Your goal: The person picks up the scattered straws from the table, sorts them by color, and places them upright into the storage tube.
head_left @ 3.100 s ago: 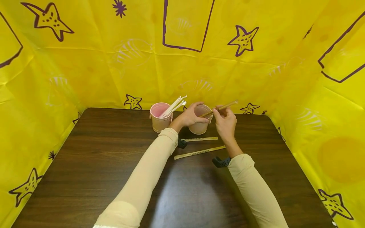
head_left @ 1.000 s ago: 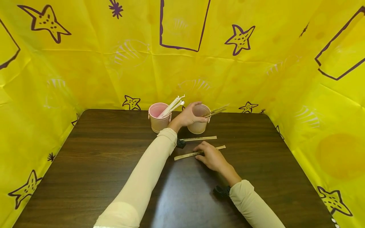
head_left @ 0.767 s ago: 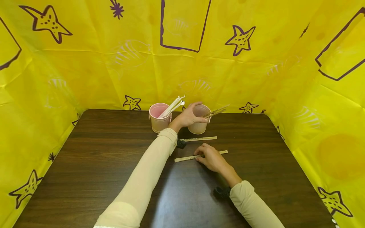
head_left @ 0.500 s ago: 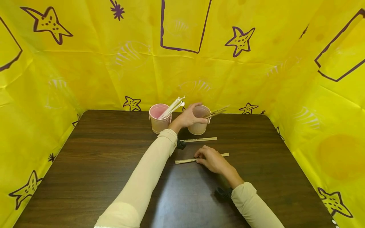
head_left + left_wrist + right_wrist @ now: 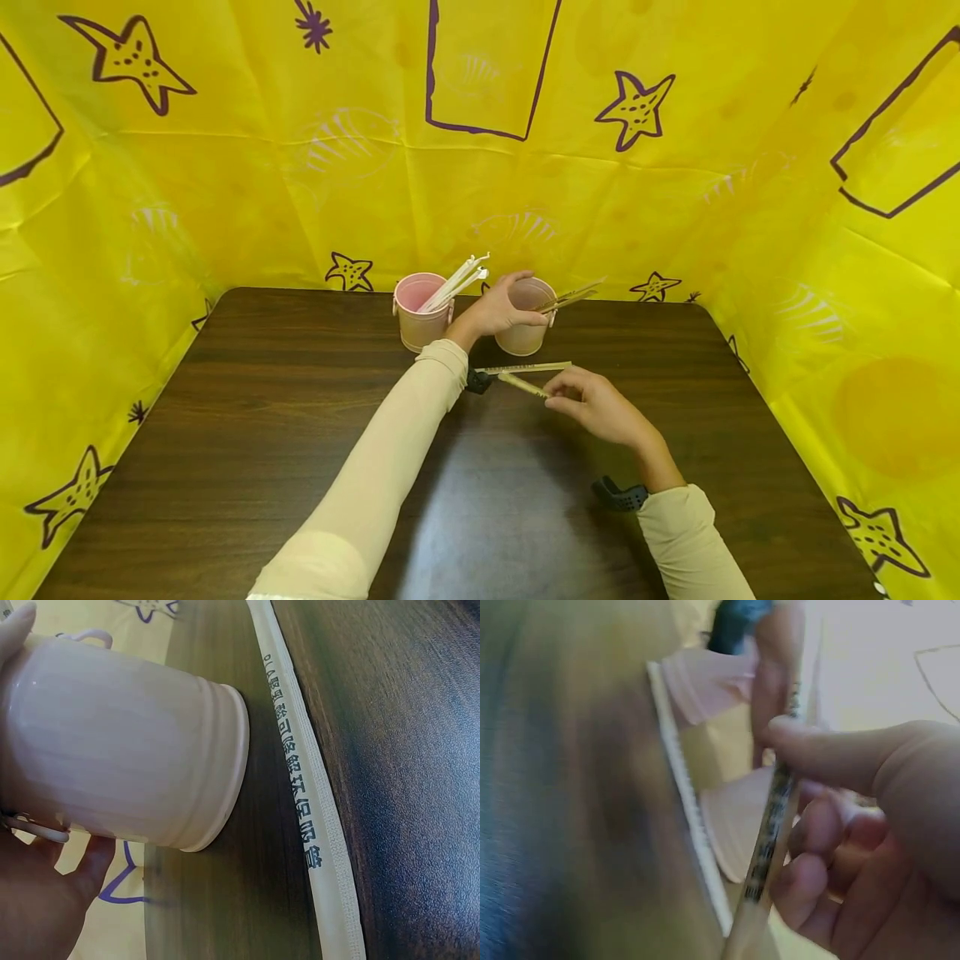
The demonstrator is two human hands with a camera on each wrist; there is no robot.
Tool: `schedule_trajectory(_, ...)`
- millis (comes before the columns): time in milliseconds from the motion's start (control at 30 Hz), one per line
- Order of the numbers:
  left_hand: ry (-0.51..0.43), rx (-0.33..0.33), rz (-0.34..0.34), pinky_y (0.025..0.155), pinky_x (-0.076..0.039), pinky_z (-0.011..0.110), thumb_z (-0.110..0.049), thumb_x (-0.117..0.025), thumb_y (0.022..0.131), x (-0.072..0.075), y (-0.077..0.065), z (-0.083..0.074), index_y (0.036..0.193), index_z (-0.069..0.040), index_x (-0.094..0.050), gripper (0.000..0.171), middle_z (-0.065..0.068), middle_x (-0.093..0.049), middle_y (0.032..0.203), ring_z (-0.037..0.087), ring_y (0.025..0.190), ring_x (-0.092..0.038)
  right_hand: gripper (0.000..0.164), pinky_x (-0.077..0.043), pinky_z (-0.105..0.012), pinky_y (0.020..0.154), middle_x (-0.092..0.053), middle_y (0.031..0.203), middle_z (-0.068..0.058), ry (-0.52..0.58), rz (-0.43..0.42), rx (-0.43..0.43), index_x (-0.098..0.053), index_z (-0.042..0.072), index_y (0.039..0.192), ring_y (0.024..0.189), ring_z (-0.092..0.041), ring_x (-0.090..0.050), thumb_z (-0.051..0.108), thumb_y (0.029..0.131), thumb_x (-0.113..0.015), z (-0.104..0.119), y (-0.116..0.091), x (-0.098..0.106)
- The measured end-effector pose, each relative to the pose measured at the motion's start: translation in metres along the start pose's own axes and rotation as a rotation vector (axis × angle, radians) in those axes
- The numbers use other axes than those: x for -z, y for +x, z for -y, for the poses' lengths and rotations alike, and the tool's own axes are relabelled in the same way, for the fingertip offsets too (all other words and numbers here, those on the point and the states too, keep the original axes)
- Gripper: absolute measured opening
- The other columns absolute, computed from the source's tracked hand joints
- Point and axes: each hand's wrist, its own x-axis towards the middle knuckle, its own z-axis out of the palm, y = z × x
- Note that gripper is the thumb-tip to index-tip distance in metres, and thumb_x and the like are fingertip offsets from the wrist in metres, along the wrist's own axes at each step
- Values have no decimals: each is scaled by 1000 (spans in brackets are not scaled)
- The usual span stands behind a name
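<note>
My left hand point(image 5: 498, 310) grips the right-hand pink bucket point(image 5: 521, 339) by its upper part, as the left wrist view also shows. Paper-wrapped straws point(image 5: 576, 296) lean out over that bucket's right side. My right hand point(image 5: 606, 410) pinches another paper-wrapped straw point(image 5: 522, 384) between thumb and fingers, raised off the table. In the right wrist view dark printing shows along this held straw point(image 5: 763, 859). One more wrapped straw point(image 5: 528, 367) lies flat before the bucket, its left end hidden behind the left wrist's camera.
Left of the gripped bucket stands a second pink bucket point(image 5: 422, 327), holding several white-wrapped straws point(image 5: 453, 286) that lean right. Both buckets are near the back edge of the dark wooden table point(image 5: 300, 417). A yellow patterned cloth point(image 5: 262, 192) hangs behind and at the sides.
My right hand has left the right bucket's straws, picked up the nearer straw from the table, and moved up and right, turning it. My left hand has stayed on the bucket.
</note>
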Motion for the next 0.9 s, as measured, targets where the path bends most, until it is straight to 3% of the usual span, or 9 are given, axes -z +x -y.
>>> schedule_trajectory(200,19,2,-2,120,-35,54,-45,-86,79,1,1,0,160,-23,-31,100,11,-27,166,34,149,-36,13,-49,-25,60,-64,95,-8,107,-239,-54,-66,9,111,69,-11,-56,15,100,-65,7,0,17)
schedule_trajectory(367,17,-7,-9,121,-34,55,-42,-87,79,2,1,-1,159,-21,-32,100,11,-26,166,34,149,-35,22,-42,-26,48,-55,76,-9,266,-513,-106,-58,3,119,53,-15,-49,20,104,-59,14,7,25)
schedule_trajectory(567,16,-16,-9,119,-36,55,-39,-87,80,2,1,-1,159,-20,-32,98,12,-28,164,35,147,-37,18,-38,-22,44,-47,71,1,573,-852,16,-52,11,120,47,-11,-42,20,105,-55,14,22,30)
schedule_trajectory(733,16,-23,-14,120,-34,55,-37,-87,80,2,1,-2,159,-19,-33,97,12,-28,164,34,148,-36,29,-38,-20,43,-48,79,1,621,-981,125,-47,14,133,46,-10,-41,19,106,-54,15,35,33)
schedule_trajectory(900,7,-20,-7,121,-34,54,-39,-87,80,0,0,-1,159,-19,-32,99,11,-29,164,33,148,-36,33,-38,-18,45,-51,96,1,559,-1024,122,-46,10,136,47,-5,-42,17,105,-54,14,47,33)
